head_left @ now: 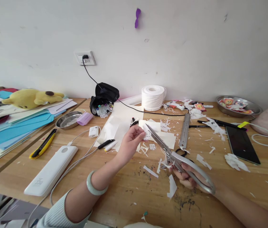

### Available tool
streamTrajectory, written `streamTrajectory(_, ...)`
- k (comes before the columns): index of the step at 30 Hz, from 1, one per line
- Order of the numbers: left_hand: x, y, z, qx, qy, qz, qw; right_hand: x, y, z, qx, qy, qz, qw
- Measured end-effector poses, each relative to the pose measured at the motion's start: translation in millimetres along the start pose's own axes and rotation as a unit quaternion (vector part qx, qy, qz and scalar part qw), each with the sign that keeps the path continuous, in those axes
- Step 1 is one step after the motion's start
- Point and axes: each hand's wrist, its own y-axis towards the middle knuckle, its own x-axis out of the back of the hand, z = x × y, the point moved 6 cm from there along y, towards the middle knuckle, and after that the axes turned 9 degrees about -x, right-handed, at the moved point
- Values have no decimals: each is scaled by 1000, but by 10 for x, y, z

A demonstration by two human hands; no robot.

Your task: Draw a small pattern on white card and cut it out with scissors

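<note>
Between the fingertips and thumb of my left hand (133, 141) is a small paper cutout (147, 136) with black outlines. My right hand (185, 176) is wrapped round the handles of large silver scissors (180, 162), whose blades point up and left, their tips beside the cutout. A second outlined cutout (152, 146) lies on the table just below. Cream paper pieces (165, 139) lie behind the blades, and white paper scraps (172, 186) are scattered around the scissors.
A steel ruler (184, 131), a paper roll (152, 97) and a black pen case (106, 95) lie beyond my hands. On the left are a power bank (50, 171) and a yellow cutter (43, 145); on the right, a phone (242, 145) and a metal bowl (254, 109).
</note>
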Motion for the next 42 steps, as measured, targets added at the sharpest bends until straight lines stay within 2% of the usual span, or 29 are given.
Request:
streamTrajectory(9, -6, 16, -54, -21, 33, 36, 999, -14, -9, 15, -2, 4, 11, 1000)
streamTrajectory(23, 0, -2, -10, -21, 28, 21, 999, -6, 1, 5, -7, -6, -4, 1000)
streamTrajectory(31, -8, 4, -40, -27, 31, 26, 999, -11, -7, 18, 14, -24, 15, 999)
streamTrajectory(42, -2, 3, -3, 15, -4, 8, 1000, 20, -6, -25, -4, -6, 16, 1000)
